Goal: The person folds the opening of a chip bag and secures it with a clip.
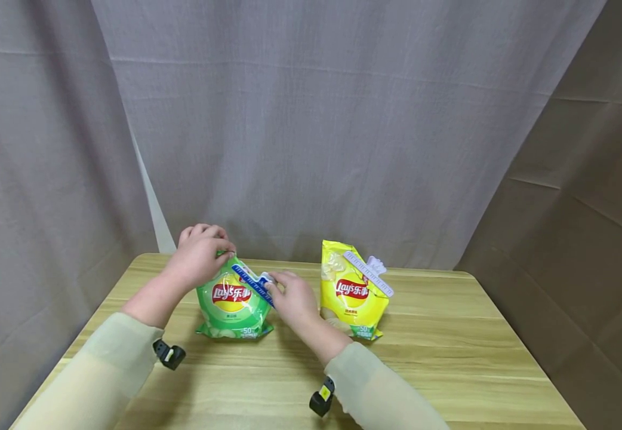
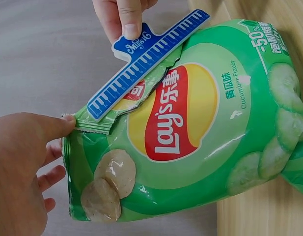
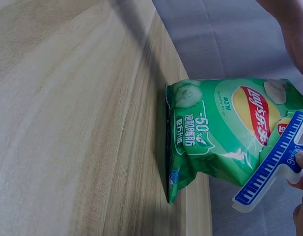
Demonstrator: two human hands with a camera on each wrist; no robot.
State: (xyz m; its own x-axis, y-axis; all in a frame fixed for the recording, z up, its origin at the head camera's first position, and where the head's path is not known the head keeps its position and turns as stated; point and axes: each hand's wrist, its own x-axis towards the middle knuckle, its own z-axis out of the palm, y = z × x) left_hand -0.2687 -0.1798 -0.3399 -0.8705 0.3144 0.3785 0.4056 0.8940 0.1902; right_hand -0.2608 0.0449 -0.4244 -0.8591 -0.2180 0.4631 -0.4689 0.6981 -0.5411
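Observation:
A green bag of potato chips (image 1: 230, 307) stands upright on the table, its top right corner folded down. My left hand (image 1: 199, 254) pinches the bag's top edge between thumb and fingers, as the left wrist view shows. Across the folded corner lies a blue clip (image 2: 146, 61) with a piano-key pattern and the word Music. My right hand (image 1: 296, 298) grips this clip by its handle, thumb on the front face. In the right wrist view the same clip (image 3: 271, 164) slants over the bag's corner, and the right hand (image 3: 301, 182) is partly cut off by the frame edge.
To the right stands a yellow bag of potato chips (image 1: 351, 304), with a lilac clip (image 1: 369, 273) across its folded corner. Both bags are on a wooden table (image 1: 450, 358). Grey curtains (image 1: 311, 131) hang behind the table and at its sides.

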